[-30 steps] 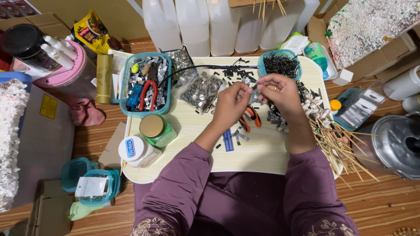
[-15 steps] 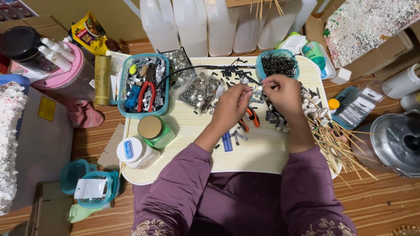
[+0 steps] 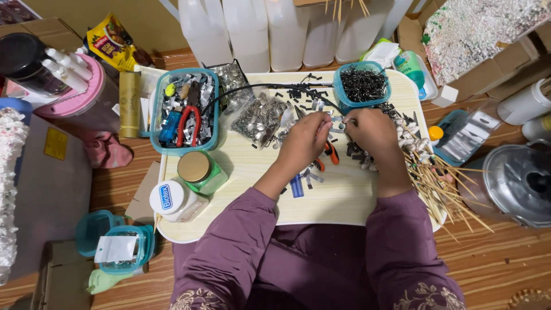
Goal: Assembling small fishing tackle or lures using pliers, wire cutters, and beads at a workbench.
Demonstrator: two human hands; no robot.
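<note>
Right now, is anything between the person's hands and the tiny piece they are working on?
Nothing visible is. The left hand and right hand meet over the table, fingertips pinching a small silvery piece directly. Orange-handled pliers lie under the hands, and the teal bowl of dark bits sits just beyond, neither in the way.

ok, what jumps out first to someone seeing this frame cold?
The two hands, left hand and right hand, meet over the middle of the pale wooden lap table, pinching something too small to identify. Behind the right hand sits a round teal plastic tub of small black pieces. At the table's left, a rectangular teal tray holds red-handled pliers among metal bits.
</note>
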